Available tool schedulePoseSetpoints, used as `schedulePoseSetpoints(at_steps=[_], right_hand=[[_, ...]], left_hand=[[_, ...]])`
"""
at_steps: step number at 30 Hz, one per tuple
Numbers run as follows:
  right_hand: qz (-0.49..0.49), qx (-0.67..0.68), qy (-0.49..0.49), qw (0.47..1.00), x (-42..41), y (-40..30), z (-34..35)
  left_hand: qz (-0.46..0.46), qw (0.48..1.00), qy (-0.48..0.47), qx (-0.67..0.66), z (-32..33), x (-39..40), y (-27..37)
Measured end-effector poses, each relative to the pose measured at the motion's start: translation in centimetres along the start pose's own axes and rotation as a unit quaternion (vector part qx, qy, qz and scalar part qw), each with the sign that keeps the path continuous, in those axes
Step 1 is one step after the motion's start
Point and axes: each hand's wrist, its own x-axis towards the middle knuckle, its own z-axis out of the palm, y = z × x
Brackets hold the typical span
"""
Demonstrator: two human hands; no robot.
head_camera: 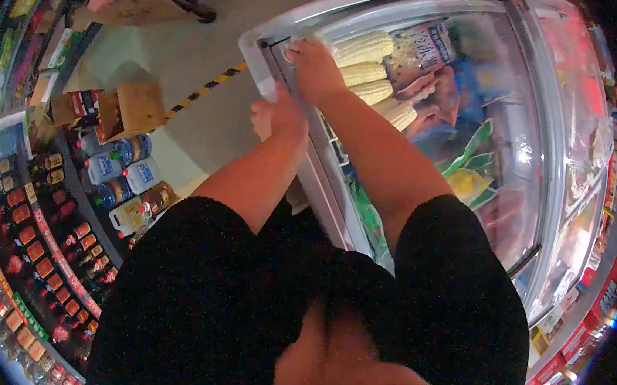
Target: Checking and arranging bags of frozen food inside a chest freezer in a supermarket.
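Note:
A chest freezer with a glass top and a pale frame [324, 174] stands before me. My left hand [285, 118] is at the outside of the frame near its corner, its fingers curled; whether it grips the edge is unclear. Over the same corner, just inside the rim, my right hand [315, 68] touches a crumpled whitish thing, perhaps a cloth or plastic, largely hidden by the fingers. Beside it in the freezer lie pale ears of corn [362, 69], a printed food bag [422, 50] and a yellow and green package [468, 183].
Open cardboard boxes [138, 109] and large bottles and jugs [140, 176] stand on the floor at left, next to shelves of jars [35, 250]. Yellow and black tape [207, 91] crosses the floor. At the upper left, another person's hand [100, 0] holds a flattened cardboard box [148, 7].

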Motion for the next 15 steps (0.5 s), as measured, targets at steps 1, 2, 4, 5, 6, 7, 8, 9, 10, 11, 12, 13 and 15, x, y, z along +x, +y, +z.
schedulePoseSetpoints(at_steps=[1,2,4,5,6,7,8,9,10,11,12,13,15], right_hand=[[-0.005,0.007,-0.006,1.000,0.6,-1.3,-0.3],[-0.006,0.003,-0.058,0.998,1.4,-2.4,-0.7],[0.004,-0.006,-0.117,0.993,1.4,-2.5,-0.5],[0.031,0.033,-0.132,0.990,1.5,-1.7,-0.2],[0.054,0.074,-0.146,0.985,1.5,-1.4,0.2],[0.059,0.072,-0.150,0.984,1.3,-1.4,0.1],[0.035,0.041,-0.163,0.985,1.0,-1.2,-0.1],[0.008,0.013,-0.177,0.984,0.7,-1.6,-0.5],[0.012,0.012,-0.182,0.983,0.0,-1.9,-1.0],[-0.016,0.001,-0.165,0.986,-0.9,-2.2,-1.7],[-0.045,-0.010,-0.147,0.988,-2.0,-2.5,-2.4],[-0.041,-0.013,-0.152,0.987,-3.1,-2.7,-2.8],[0.036,0.107,-0.178,0.977,-6.0,-3.0,-3.5]], left_hand=[[-0.009,1.000,0.005,0.001,0.6,0.9,-1.0],[0.010,0.996,0.001,-0.088,1.2,1.9,-1.7],[0.027,0.985,-0.013,-0.169,1.7,2.0,-2.1],[0.019,0.993,-0.014,-0.113,1.6,1.5,-1.6],[0.009,0.998,-0.011,-0.058,0.8,1.0,-1.2],[0.007,0.998,-0.016,-0.056,0.2,0.5,-0.8],[0.009,0.998,-0.019,-0.062,-0.5,-0.1,-0.4],[0.008,0.997,-0.021,-0.069,-1.2,-0.4,-0.5],[0.005,0.997,-0.026,-0.066,-1.4,-0.4,-0.5],[0.009,0.999,-0.024,-0.047,-1.4,-0.1,-0.3],[0.013,0.999,-0.024,-0.029,-1.3,0.1,-0.1],[0.011,0.999,-0.030,-0.027,-1.3,0.1,-0.1],[0.019,0.999,-0.013,-0.027,-1.1,-0.3,0.0]])
